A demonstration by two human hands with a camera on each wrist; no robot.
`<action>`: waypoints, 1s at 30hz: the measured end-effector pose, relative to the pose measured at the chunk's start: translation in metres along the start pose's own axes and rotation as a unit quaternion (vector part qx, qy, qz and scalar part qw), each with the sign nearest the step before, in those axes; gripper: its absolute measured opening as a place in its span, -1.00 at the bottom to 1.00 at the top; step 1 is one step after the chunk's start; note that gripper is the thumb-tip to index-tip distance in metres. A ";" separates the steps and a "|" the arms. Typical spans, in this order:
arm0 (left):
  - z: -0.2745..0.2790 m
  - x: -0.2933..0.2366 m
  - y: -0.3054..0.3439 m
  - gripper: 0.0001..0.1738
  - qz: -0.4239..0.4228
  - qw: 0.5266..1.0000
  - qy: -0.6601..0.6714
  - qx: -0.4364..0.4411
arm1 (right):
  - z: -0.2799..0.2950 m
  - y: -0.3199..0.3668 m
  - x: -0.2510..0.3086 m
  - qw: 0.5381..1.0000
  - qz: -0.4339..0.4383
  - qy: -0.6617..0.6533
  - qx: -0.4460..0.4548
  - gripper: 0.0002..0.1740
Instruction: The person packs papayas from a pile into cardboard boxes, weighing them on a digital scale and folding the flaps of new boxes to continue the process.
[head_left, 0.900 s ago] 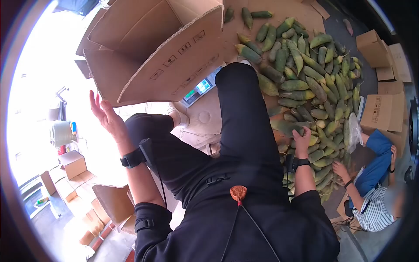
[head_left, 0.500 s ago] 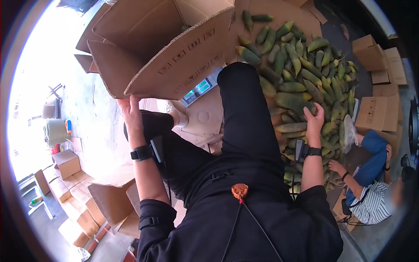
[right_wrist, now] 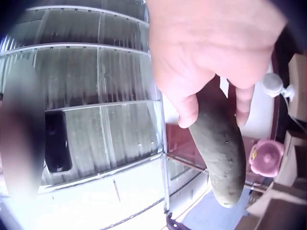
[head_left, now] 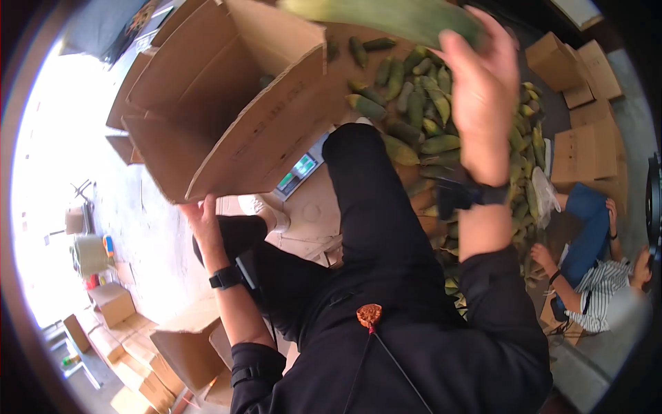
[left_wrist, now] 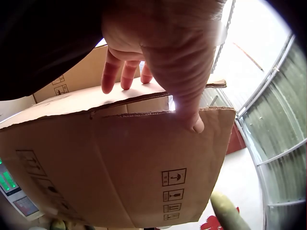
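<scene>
My right hand [head_left: 486,90] grips a large green radish [head_left: 386,17] by one end, raised high at the top of the head view, its other end pointing toward the box. In the right wrist view, thumb and fingers lie on either side of the radish [right_wrist: 220,148]. My left hand [head_left: 205,224] pinches the near edge of an open cardboard box [head_left: 241,131]; the left wrist view has the thumb on the printed flap [left_wrist: 134,167] and fingers behind its edge. A green radish [head_left: 267,81] shows partly inside the box; its deeper inside is dark.
A heap of green radishes [head_left: 441,145] spreads right of my knee. A scale with a lit display [head_left: 298,175] stands beneath the box. Another person [head_left: 596,290] sits at the right, near more cartons [head_left: 585,153]. Further cartons [head_left: 138,345] stand at lower left.
My right hand has picked a green radish from the heap and raised it up toward the box. My left hand, earlier off the box with fingers spread, now holds its edge.
</scene>
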State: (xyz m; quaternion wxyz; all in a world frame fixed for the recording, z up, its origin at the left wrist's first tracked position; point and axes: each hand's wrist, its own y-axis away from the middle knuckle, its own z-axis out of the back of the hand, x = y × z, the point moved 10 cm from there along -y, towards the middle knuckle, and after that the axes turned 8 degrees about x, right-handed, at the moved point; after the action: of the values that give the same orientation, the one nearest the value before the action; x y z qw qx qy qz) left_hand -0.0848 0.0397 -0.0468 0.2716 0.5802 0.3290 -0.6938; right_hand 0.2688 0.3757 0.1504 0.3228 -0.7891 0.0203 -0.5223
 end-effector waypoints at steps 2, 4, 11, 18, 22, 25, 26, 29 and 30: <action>0.001 0.001 0.000 -0.31 -0.005 1.000 -0.011 -0.001 | -0.059 -0.011 0.001 0.998 -0.005 -0.023 0.059 -0.28; 0.003 0.002 -0.001 -0.39 -0.002 1.000 -0.031 -0.002 | -0.081 -0.020 -0.013 0.994 0.064 0.061 0.060 -0.51; -0.009 -0.009 0.003 -0.29 -0.027 0.999 -0.031 0.019 | -0.172 0.020 -0.094 0.987 0.028 0.125 0.097 -0.52; -0.006 -0.013 0.006 -0.34 -0.004 0.999 -0.036 -0.013 | -0.102 0.042 -0.067 0.965 0.100 0.233 0.070 -0.70; -0.004 0.009 0.006 -0.35 0.010 0.999 -0.047 0.025 | -0.007 0.064 -0.112 0.977 -0.070 0.200 0.018 -0.72; -0.010 -0.005 0.009 -0.37 0.006 0.998 -0.064 0.013 | 0.091 0.104 -0.131 0.946 -0.153 0.284 -0.030 -0.72; -0.012 -0.010 0.009 -0.36 0.008 0.996 -0.086 0.010 | 0.129 0.121 -0.133 0.930 -0.195 0.307 -0.056 -0.72; -0.010 -0.008 0.009 -0.35 0.012 0.993 -0.116 0.010 | 0.274 0.193 -0.140 0.868 -0.263 0.372 -0.195 -0.61; -0.009 -0.007 0.008 -0.34 0.011 0.993 -0.119 0.012 | 0.317 0.229 -0.145 0.854 -0.311 0.308 -0.283 -0.61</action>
State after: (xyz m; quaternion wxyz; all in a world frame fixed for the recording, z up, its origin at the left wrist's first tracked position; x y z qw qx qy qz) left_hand -0.0715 0.0413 -0.0425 0.3090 0.5004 0.2797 -0.7589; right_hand 0.5388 0.4027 -0.1667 -0.1165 -0.6105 0.0185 -0.7832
